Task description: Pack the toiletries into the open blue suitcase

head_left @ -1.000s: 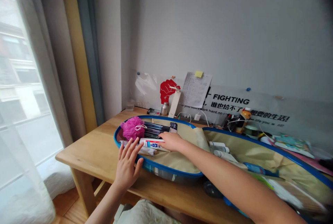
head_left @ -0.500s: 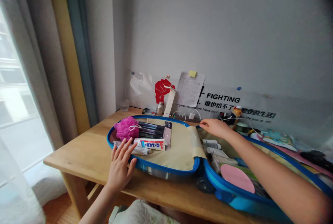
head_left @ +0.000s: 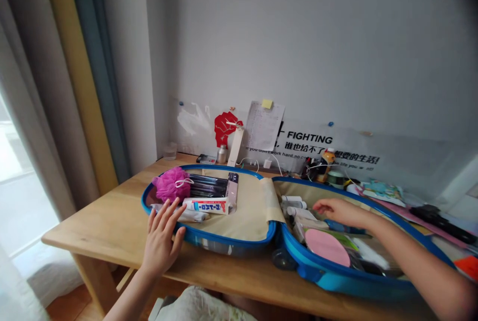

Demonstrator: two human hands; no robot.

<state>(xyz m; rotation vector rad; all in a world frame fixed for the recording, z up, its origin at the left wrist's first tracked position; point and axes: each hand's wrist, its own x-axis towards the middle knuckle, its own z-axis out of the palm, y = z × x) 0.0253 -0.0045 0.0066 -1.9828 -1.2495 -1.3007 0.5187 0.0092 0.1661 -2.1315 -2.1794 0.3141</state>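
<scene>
A blue suitcase [head_left: 239, 247] lies opened into two halves on the wooden desk. My left hand [head_left: 163, 239] rests at the near rim of its left half, open with fingers spread. By those fingertips lie a toothpaste box [head_left: 207, 205], a white tube-like item [head_left: 194, 214] and a pink bath puff [head_left: 172, 185]. Several dark slim items in a pack [head_left: 209, 186] sit behind the toothpaste. My right hand [head_left: 339, 211] hovers over the right half, fingers loosely bent with nothing visible in them. Below and beside it are white-capped tubes [head_left: 293, 204], a blue item [head_left: 345, 227] and a pink oval [head_left: 327, 247].
A silver bottle [head_left: 221, 154], a clear cup [head_left: 170, 151] and a white charger [head_left: 267, 163] with cables stand along the wall. An orange-capped bottle [head_left: 325, 164] and piled papers [head_left: 384, 192] lie behind the right half. Curtains [head_left: 80, 82] hang at the left.
My right hand has left the far rim by the hinge and moved right and down over the right half. The view has shifted slightly right; my left hand stays at the rim.
</scene>
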